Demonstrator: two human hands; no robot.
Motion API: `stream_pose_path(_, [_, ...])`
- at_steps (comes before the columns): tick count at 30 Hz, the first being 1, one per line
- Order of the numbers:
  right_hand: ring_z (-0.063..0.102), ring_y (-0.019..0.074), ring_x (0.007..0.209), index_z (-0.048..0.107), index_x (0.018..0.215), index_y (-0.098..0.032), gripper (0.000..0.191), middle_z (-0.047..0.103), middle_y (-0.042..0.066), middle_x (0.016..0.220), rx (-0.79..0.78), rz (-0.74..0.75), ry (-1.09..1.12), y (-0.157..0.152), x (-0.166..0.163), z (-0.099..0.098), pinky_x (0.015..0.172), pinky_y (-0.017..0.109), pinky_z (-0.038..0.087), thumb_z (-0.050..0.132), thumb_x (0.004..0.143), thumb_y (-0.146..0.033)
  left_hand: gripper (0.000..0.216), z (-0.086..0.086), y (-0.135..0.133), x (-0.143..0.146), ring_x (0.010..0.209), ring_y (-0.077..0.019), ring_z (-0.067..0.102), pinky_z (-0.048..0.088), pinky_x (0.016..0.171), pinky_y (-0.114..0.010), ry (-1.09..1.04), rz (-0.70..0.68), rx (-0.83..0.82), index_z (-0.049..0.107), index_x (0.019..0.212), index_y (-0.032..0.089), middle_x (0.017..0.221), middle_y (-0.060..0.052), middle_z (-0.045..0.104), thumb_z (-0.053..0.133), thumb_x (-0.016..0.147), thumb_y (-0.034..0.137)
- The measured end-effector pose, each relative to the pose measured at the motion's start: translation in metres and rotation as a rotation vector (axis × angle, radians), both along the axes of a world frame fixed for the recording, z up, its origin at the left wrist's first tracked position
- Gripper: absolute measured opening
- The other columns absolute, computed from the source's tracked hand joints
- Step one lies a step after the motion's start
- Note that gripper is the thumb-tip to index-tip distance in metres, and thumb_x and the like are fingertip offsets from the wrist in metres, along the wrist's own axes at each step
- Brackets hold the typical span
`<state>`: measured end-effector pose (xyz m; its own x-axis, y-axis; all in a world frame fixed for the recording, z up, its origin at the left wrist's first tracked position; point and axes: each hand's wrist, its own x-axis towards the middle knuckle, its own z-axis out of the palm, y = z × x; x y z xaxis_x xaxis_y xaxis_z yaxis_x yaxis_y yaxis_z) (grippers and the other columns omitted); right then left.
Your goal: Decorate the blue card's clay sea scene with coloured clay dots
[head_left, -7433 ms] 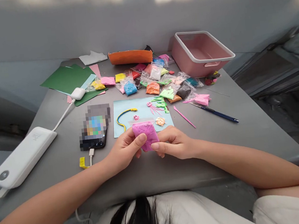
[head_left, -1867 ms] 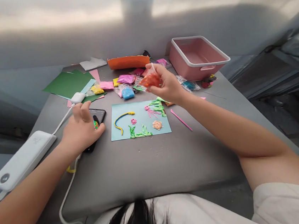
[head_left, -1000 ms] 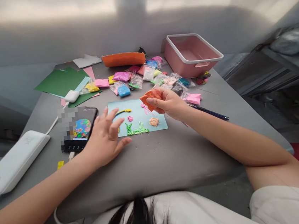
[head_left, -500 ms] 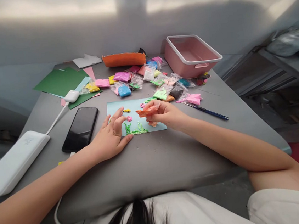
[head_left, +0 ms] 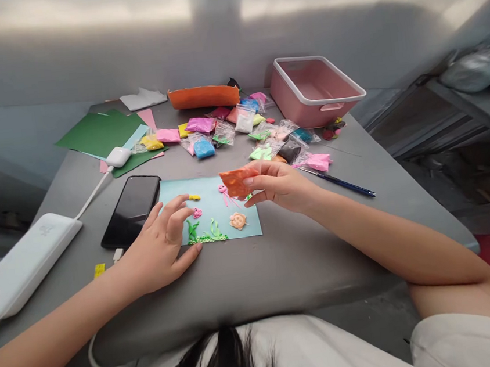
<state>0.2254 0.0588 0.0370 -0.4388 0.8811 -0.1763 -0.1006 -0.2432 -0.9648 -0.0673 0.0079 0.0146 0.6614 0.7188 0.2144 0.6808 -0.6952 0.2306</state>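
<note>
My right hand (head_left: 282, 185) pinches a packet of orange clay (head_left: 237, 182) above the upper right part of a light blue card (head_left: 249, 228). My left hand (head_left: 164, 244) rests on the card's left side, fingers spread, holding nothing. Clay figures decorate the card: a yellow fish (head_left: 194, 197), a small pink piece (head_left: 197, 212), a pink jellyfish-like shape (head_left: 223, 189), an orange turtle (head_left: 238, 221) and green seaweed (head_left: 215, 231) along the lower edge. The packet and my right fingers hide part of the card's upper right.
Several bagged clays (head_left: 204, 147) lie behind the card. A pink basket (head_left: 320, 118) and an orange tray-like piece (head_left: 204, 97) stand at the back. Left are a phone (head_left: 131, 210), a power bank (head_left: 30, 264) and green paper (head_left: 99, 133). A dark blue pen (head_left: 345, 185) lies right.
The card has slid left and toward me along with my left hand. My right hand has turned the orange packet flatter to view, uncovering the turtle.
</note>
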Motion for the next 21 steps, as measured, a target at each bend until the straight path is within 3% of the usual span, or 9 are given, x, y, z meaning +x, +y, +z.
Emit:
stream_pose_path(2, [0.074,0.0161,0.079,0.069,0.088,-0.017,0.035,0.076,0.004,0.089,0.042,0.029,-0.040,0.000,-0.004,0.004,0.065,0.026,0.061,0.087,0.072,-0.043,0.048,0.005,0.000,0.009,0.141,-0.0384,0.048,0.030,0.118,-0.069,-0.103,0.027,-0.042,0.035,0.130,0.022,0.148,-0.022,0.048,0.062,0.092,0.032])
stream_pose_path(4, [0.071,0.0140,0.067,0.068,0.085,-0.015,0.042,0.074,0.003,0.078,0.096,0.078,-0.079,-0.001,-0.012,0.007,0.057,0.023,0.056,0.091,0.066,-0.044,0.056,0.012,0.005,0.023,0.137,-0.0367,0.052,0.041,0.113,-0.061,-0.315,0.111,-0.180,0.038,0.129,0.023,0.142,-0.019,0.053,0.070,0.086,0.039])
stream_pose_path(6, [0.069,0.0131,0.059,0.065,0.081,-0.014,0.047,0.072,0.002,0.071,0.136,0.126,-0.093,-0.001,-0.020,0.009,0.049,0.020,0.051,0.093,0.062,-0.046,0.065,0.021,0.015,0.038,0.121,-0.0337,0.064,0.053,0.102,-0.055,-0.571,0.250,-0.430,0.043,0.125,0.022,0.130,-0.015,0.061,0.078,0.078,0.050])
stream_pose_path(9, [0.067,0.0121,0.059,0.060,0.077,-0.015,0.051,0.070,0.002,0.071,0.208,0.082,-0.098,0.003,-0.027,0.012,0.045,0.019,0.048,0.092,0.061,-0.051,0.050,0.035,0.031,0.056,0.088,-0.0245,0.073,0.060,0.075,-0.038,-0.808,0.253,-0.765,0.055,0.102,0.020,0.099,-0.007,0.071,0.079,0.076,0.055])
stream_pose_path(11, [0.068,0.0121,0.065,0.061,0.080,-0.016,0.050,0.071,0.002,0.077,0.255,0.012,-0.116,0.008,-0.026,0.014,0.048,0.019,0.051,0.089,0.065,-0.054,0.041,0.043,0.040,0.062,0.084,-0.0211,0.073,0.057,0.069,-0.031,-0.839,0.277,-0.796,0.059,0.092,0.019,0.089,-0.004,0.071,0.080,0.077,0.050])
stream_pose_path(16, [0.066,0.0117,0.073,0.070,0.086,-0.016,0.037,0.068,0.002,0.078,0.321,-0.104,-0.138,0.021,-0.008,0.017,0.059,0.022,0.058,0.081,0.078,-0.050,0.030,0.049,0.056,0.066,0.078,-0.0160,0.071,0.058,0.063,-0.029,-0.871,0.328,-0.735,0.062,0.100,0.019,0.102,-0.006,0.073,0.078,0.082,0.037])
stream_pose_path(19, [0.064,0.0115,0.071,0.072,0.082,-0.015,0.035,0.068,0.002,0.075,0.302,-0.059,-0.157,0.021,0.000,0.013,0.060,0.022,0.059,0.084,0.075,-0.047,0.034,0.043,0.061,0.064,0.075,-0.0158,0.069,0.058,0.060,-0.030,-0.855,0.323,-0.692,0.056,0.106,0.018,0.108,-0.008,0.071,0.075,0.083,0.035])
stream_pose_path(21, [0.065,0.0118,0.069,0.073,0.082,-0.015,0.036,0.071,0.003,0.076,0.254,-0.012,-0.160,0.020,0.002,0.008,0.059,0.023,0.059,0.085,0.073,-0.047,0.038,0.037,0.062,0.061,0.082,-0.0196,0.069,0.059,0.064,-0.034,-0.784,0.348,-0.570,0.052,0.113,0.018,0.112,-0.010,0.069,0.072,0.084,0.033])
